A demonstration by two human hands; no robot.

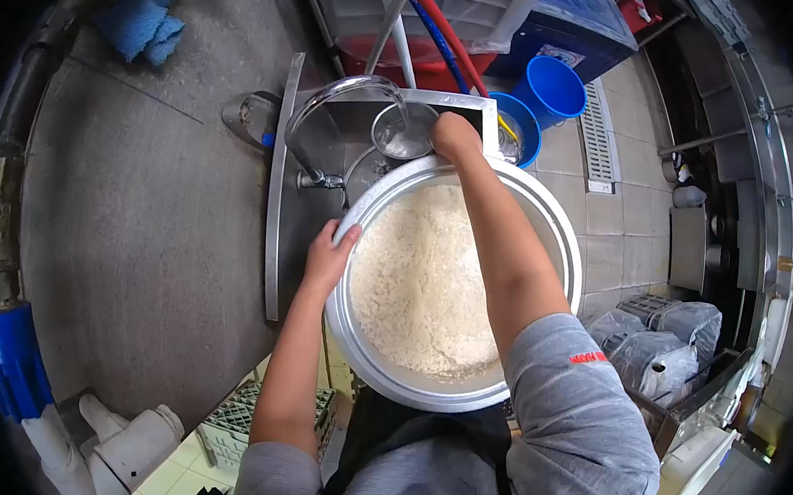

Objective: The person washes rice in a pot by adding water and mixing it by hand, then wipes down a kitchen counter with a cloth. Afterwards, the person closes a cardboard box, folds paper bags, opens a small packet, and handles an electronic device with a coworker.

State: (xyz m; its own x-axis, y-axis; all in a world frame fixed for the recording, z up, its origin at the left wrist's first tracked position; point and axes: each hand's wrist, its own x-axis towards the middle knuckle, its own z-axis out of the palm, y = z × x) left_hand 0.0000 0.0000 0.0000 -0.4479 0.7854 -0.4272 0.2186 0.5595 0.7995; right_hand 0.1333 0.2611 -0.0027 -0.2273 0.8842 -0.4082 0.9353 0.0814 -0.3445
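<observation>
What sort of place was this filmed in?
Probably a commercial kitchen: a large metal pot of what looks like rice, a metal sink with a gooseneck faucet, and a floor drain grate.

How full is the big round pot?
Partly full: in the big round pot, pale grains lie below the rim; how deep, I cannot tell.

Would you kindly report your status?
Left hand gripping pot; right hand at metal bowl under faucet, fingers hidden. Rice in pot. Pot overlaps sink.

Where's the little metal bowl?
In the head view, the little metal bowl is upper centre, under the curved tap, just left of the right hand.
</observation>
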